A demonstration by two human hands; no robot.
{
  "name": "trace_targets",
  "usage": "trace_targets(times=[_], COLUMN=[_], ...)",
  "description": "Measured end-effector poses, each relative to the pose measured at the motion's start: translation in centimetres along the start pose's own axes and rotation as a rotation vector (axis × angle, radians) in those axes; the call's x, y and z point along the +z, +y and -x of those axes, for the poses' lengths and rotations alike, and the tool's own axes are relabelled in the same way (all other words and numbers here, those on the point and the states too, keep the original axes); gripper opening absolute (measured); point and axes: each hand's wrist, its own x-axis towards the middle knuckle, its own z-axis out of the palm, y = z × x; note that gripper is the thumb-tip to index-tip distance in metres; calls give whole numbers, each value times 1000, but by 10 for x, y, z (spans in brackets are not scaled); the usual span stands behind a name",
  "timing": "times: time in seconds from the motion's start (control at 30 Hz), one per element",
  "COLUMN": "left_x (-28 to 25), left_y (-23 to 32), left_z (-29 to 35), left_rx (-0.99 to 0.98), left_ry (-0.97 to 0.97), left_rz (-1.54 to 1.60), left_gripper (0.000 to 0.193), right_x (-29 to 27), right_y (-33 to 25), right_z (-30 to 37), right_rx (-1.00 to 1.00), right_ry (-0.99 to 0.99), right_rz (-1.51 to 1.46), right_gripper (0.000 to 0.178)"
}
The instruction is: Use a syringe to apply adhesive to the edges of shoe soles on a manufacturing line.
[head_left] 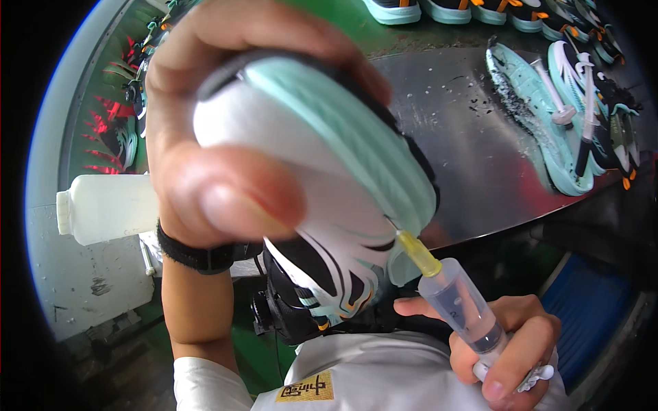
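Observation:
Close to the camera, my left hand [233, 188] is wrapped round a white and black sneaker [308, 175] with a mint-green midsole. It holds the shoe tilted, with the thumb pressed on the white side. My right hand [510, 335] grips a clear plastic syringe [458, 301] around its lower barrel and plunger. A yellow needle hub [418, 253] sits at the syringe's tip. Its thin needle meets the seam between midsole and upper; I cannot make out how far in it goes. Clear liquid or space shows above the dark plunger seal.
A metal tabletop [439, 109] stretches behind the shoe, with small crumbs on it. At its right lie a worn mint sole [510, 82] and tools, among them a white plunger-like piece [554, 96]. Several shoes [445, 10] line the back. A white plastic bottle [113, 209] is at left.

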Motion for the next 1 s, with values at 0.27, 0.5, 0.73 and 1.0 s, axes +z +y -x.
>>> trace_targets(times=[0.27,0.5,0.73,1.0], left_x=[-20,-19,-27,14], left_y=[-3,5,4,8], left_z=[18,23,18,35], left_rx=[-107,-235,-274,-431], left_ry=[252,461,573,824], left_rz=[76,-128,-446,-163], left_gripper=[61,61,58,46], right_x=[-9,-11,-12,-22], right_y=[26,37,57,84], right_z=[-2,3,43,94], right_rx=[-2,-33,62,128], right_ry=[-25,41,79,126], right_rz=[-113,-163,-394,-796], right_gripper=[28,22,27,34])
